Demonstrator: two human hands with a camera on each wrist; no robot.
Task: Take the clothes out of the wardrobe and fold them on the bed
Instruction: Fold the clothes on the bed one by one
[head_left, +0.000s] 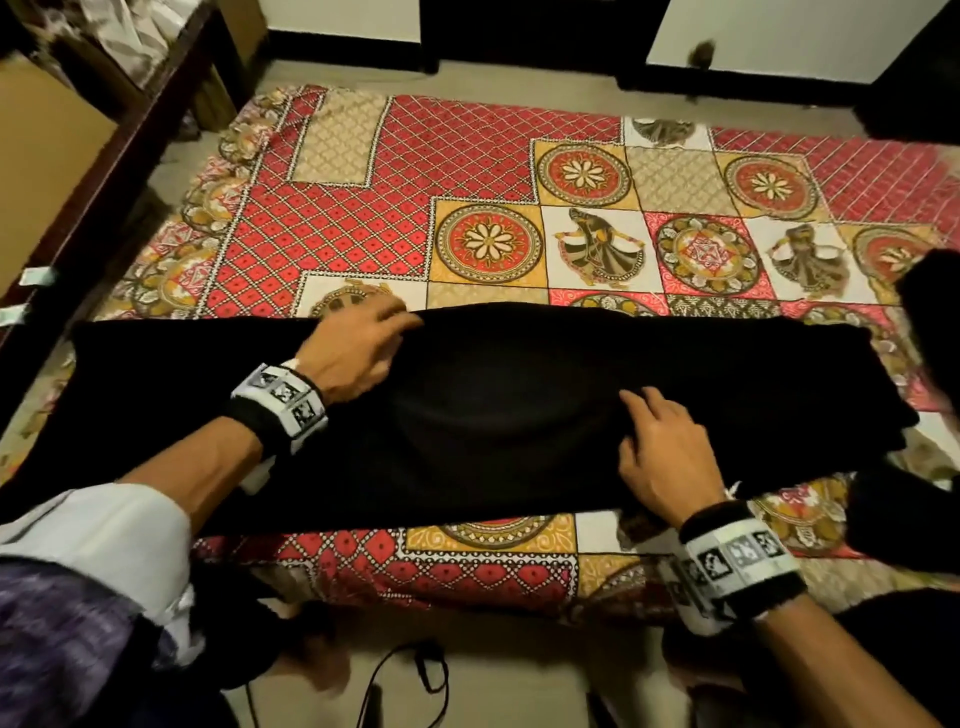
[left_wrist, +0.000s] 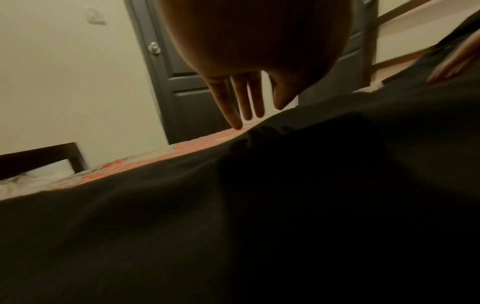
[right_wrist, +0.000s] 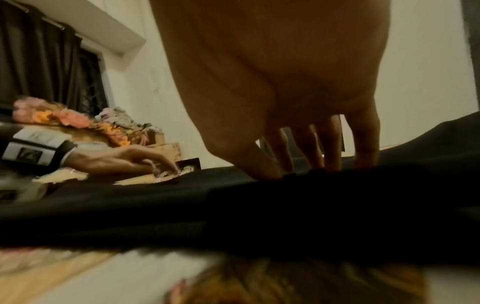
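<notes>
A long black garment lies folded in a wide band across the near part of the bed, which has a red and yellow patterned cover. My left hand rests at the garment's far edge, left of centre, with straight fingers pointing down at the cloth. My right hand lies flat on the garment right of centre, fingers spread and pressing the black fabric. Neither hand grips anything.
More black cloth is heaped at the bed's right edge. A dark wooden frame stands along the left side. A black cable lies on the floor by my feet. A grey door is beyond the bed.
</notes>
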